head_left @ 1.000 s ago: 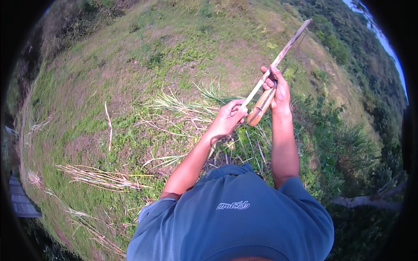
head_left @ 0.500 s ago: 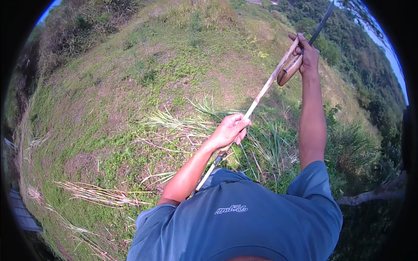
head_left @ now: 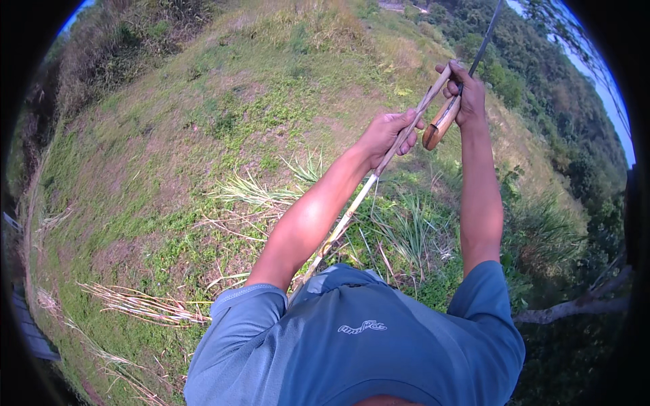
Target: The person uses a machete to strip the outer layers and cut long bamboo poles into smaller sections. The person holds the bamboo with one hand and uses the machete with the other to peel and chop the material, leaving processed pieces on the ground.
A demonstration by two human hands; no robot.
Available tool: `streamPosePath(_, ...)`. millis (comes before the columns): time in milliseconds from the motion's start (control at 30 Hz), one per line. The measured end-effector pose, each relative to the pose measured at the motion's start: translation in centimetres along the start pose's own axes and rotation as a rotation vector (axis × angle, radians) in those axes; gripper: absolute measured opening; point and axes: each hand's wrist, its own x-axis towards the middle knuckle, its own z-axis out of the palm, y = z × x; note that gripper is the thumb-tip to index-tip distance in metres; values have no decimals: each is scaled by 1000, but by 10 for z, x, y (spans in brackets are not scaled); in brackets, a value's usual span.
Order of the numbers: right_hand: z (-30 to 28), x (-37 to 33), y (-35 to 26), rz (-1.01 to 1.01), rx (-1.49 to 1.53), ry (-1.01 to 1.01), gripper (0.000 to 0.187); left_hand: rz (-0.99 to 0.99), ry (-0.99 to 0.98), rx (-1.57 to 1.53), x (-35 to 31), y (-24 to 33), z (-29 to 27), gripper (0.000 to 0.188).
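A long, pale, cane-like stalk (head_left: 357,203) slants from beside my waist up to the far right. My left hand (head_left: 387,140) is closed round its upper part, where the surface looks darker and purplish-brown. Farther up, my right hand (head_left: 468,98) is closed on a machete (head_left: 443,123); its wooden handle points down toward me and its dark blade rises past the top edge of the view. The fingers of that same hand also touch the stalk's upper end. Both arms are stretched forward, and the stalk's lower end is hidden by my body.
Cut stalks lie in a bundle (head_left: 152,304) on the grass at the left. Long cut green leaves (head_left: 257,193) are strewn ahead of me, with more leaves (head_left: 413,227) near my front right. A branch (head_left: 575,308) crosses at the right. Wooded hillside rises beyond.
My left hand has slid up along the stalk, closer to my right hand. The right hand has come slightly lower and leftward with the machete. The stalk's top has shifted left.
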Motion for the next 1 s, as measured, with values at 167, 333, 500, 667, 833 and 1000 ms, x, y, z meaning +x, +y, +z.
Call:
streamPosePath(167,-24,0,13,39,83,-10,18,-124,165,-52,12,-23,8,35)
streamPosePath(333,-42,-1,22,39,106,30,19,-234,421,-77,16,-37,25,24)
streamPosePath(500,-44,-9,36,68,81,100,23,-208,753,-661,7,-103,-67,16)
streamPosePath(667,-36,-14,41,66,112,228,26,-223,1282,-107,-100,-167,-199,28)
streamPosePath(833,-37,-15,57,40,228,278,27,-331,1147,957,-118,-167,-164,56)
streamPosePath(1000,-30,2,96,130,393,185,24,366,554,561,-57,-93,-98,39)
